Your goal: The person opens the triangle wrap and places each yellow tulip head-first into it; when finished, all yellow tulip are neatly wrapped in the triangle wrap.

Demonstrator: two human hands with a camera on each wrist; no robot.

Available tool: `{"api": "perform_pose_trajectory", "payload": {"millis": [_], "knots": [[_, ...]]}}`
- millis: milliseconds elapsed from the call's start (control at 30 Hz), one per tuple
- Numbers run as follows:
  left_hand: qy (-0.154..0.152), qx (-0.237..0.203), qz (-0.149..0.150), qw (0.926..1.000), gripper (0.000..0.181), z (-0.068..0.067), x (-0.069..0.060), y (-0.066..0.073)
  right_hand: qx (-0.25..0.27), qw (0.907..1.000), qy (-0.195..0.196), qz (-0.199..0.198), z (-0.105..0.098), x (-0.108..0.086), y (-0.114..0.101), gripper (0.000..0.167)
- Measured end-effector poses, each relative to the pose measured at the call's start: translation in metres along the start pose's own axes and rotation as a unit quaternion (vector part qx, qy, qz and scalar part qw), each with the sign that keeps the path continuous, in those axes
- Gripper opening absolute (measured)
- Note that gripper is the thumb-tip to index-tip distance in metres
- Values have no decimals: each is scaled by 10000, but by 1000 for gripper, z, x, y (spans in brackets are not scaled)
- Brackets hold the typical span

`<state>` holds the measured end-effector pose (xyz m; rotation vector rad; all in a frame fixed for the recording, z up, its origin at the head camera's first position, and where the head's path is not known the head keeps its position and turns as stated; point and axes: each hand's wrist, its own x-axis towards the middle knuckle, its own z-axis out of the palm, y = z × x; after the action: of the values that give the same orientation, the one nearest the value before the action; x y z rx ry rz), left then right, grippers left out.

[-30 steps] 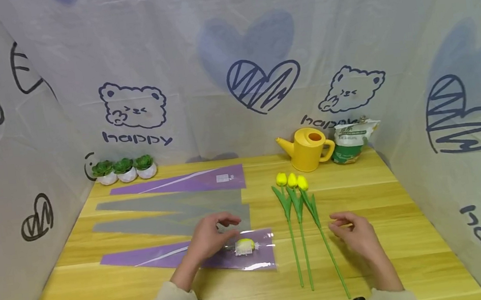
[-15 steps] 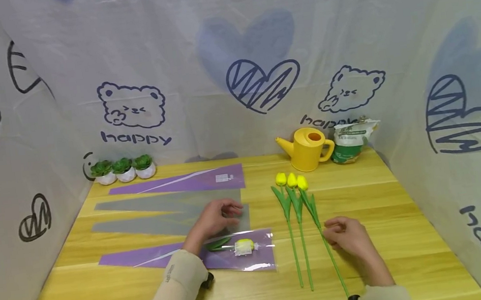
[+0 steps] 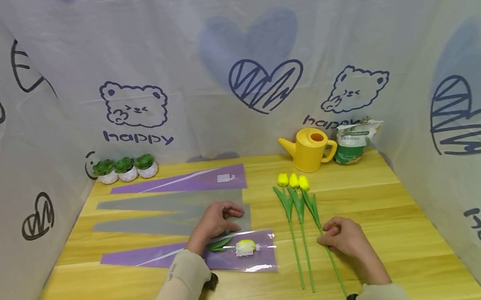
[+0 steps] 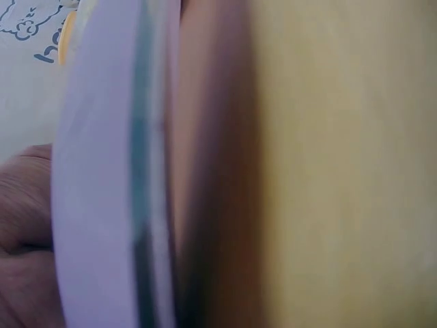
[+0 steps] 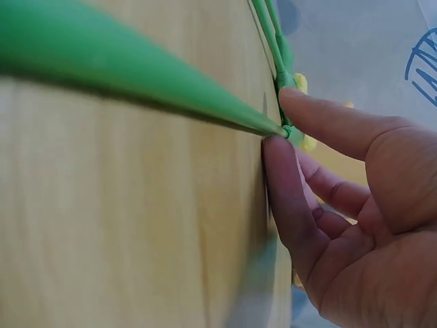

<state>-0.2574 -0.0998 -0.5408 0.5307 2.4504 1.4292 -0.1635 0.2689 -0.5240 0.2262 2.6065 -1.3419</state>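
Three yellow artificial tulips (image 3: 290,213) with green stems lie side by side right of centre. My right hand (image 3: 348,239) is at the rightmost tulip (image 3: 335,265), thumb and forefinger on either side of its stem; the right wrist view shows the stem (image 5: 171,89) running between those fingertips. My left hand (image 3: 217,219) holds nothing and hovers, fingers loosely bent, over a grey flower sleeve (image 3: 142,225). Just in front of it lies a purple flower sleeve (image 3: 159,256) with a yellow tulip (image 3: 247,244) inside. A pale purple band (image 4: 99,178) blurs across the left wrist view.
Behind lie another grey sleeve (image 3: 162,202) and a purple sleeve (image 3: 199,179). Small potted succulents (image 3: 125,169) stand at the back left. A yellow watering can (image 3: 307,152) and a green-and-white bag (image 3: 353,144) stand at the back right, before a printed cloth wall (image 3: 202,129).
My right hand has moved left onto the rightmost tulip's stem. The left hand has drawn back from the front purple sleeve to over the grey one.
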Motion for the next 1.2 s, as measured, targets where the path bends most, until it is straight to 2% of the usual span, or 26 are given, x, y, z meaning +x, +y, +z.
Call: {"api": "perform_pose_trajectory", "payload": {"millis": [133,267,567,867,1000,1200], "knots": [[16,-74,-125,9999,40,1,0,-2,-1,10000,15,37,1,3,2,29],[52,-145,-162,9997,38,0,-2,-2,276,9995,23,137,1,6,6,26],[48,-369,-74,9993,34,0,-3,-3,865,9957,-185,292,-3,7,8,24],[254,-654,-90,9975,31,3,-2,-7,1163,9921,-274,372,-6,10,17,26],[390,-940,-214,9946,32,5,-2,-7,1235,9910,-290,419,-5,11,18,27],[652,-1548,-521,9844,32,6,-1,-6,1299,9900,-307,455,-6,10,17,27]]}}
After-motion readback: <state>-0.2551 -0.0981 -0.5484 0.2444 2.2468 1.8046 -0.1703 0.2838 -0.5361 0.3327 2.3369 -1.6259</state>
